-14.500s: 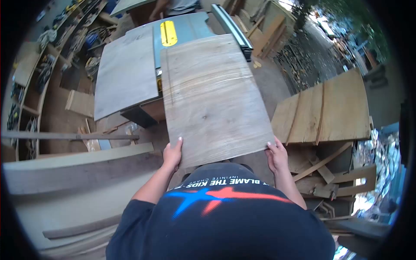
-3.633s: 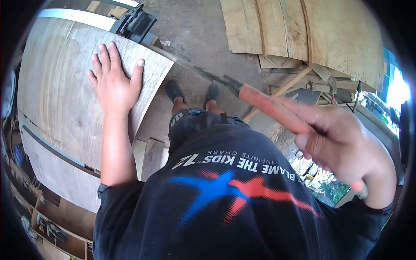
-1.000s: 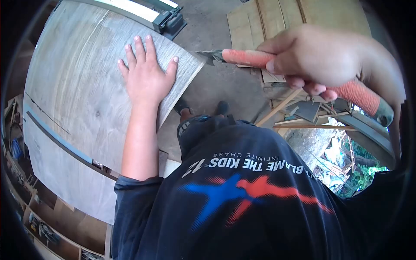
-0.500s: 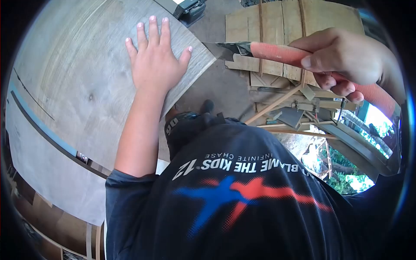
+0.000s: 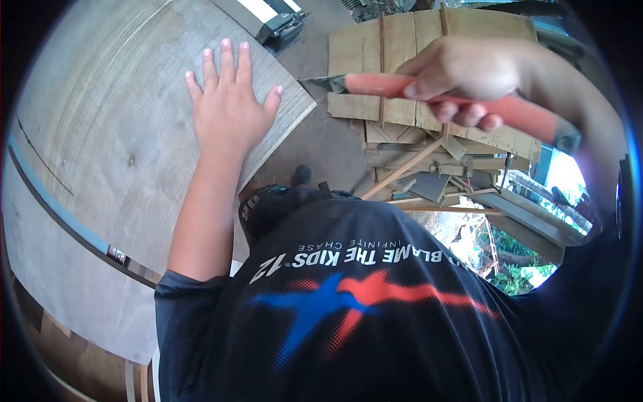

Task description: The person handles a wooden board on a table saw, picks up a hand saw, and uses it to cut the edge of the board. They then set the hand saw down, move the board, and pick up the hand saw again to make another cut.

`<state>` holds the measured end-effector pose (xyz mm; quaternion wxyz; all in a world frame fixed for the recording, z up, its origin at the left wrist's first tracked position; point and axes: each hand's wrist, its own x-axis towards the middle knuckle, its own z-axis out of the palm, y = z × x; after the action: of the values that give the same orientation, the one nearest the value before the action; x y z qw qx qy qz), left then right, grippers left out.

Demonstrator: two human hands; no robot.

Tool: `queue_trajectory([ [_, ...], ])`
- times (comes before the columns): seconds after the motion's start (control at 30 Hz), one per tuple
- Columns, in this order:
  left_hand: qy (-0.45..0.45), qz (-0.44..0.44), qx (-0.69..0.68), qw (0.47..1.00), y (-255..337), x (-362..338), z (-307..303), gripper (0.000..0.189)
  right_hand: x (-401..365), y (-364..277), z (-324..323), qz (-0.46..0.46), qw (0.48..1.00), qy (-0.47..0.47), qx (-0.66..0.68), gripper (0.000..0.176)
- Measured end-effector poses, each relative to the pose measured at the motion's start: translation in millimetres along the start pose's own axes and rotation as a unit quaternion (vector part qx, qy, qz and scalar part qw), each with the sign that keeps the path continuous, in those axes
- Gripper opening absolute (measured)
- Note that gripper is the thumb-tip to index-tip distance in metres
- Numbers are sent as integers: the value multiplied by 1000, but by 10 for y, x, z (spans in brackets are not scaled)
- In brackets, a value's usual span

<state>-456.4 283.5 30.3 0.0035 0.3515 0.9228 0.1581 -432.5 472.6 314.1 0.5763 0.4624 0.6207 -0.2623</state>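
My left hand lies flat on a large plywood sheet, fingers spread, close to the sheet's right-hand corner. Wrapped round the long red handle of a pull saw, my right hand is at the upper right, beyond that corner. The saw's dark metal neck points left, with its narrow blade right at the plywood's edge. Much of the blade is out of sight behind the sheet.
Wooden panels with battens stand at the upper right, above stacked timber offcuts. A dark and white boxy item sits beyond the sheet's top edge. A blue-grey strip runs along the left. My shoe shows on the floor.
My right hand and the saw have moved left, bringing the handle nearer to the plywood's corner. My left hand stays in place on the sheet. The whole view has shifted slightly.
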Motion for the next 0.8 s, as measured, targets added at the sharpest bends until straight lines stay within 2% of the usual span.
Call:
queue_trajectory([
  [0.13, 6, 3, -12, 1000, -6, 3, 29, 83, -202, -95, 58, 0, 997, 17, -69, 52],
  [0.17, -1, 1, -12, 1000, -12, -15, 37, 83, -243, -65, 0, 10, 1000, -1, -29, 54],
  [0.27, -1, 1, -8, 1000, -8, 29, 8, 83, -130, -95, -26, 18, 995, 31, -89, 53],
  [0.4, 2, -1, -12, 1000, -13, -1, -3, 84, 109, -91, -39, -34, 996, -12, -78, 29],
  [0.43, 0, 3, -16, 1000, -11, -3, -3, 84, 13, -110, -19, -10, 995, 11, -95, 29],
  [0.53, -3, 0, -11, 1000, -4, 6, 19, 84, -105, -71, -102, 10, 996, -10, -86, 48],
  [0.67, -5, 2, -8, 1000, 11, 23, -5, 84, 28, -271, 22, 6, 996, 12, -94, 49],
  [0.7, -3, 3, -11, 1000, 0, 27, -6, 84, 73, -294, 5, 10, 997, -23, -77, 50],
  [0.8, -5, -1, -13, 1000, -8, 2, 19, 85, -112, -255, -3, 26, 994, 27, -107, 51],
])
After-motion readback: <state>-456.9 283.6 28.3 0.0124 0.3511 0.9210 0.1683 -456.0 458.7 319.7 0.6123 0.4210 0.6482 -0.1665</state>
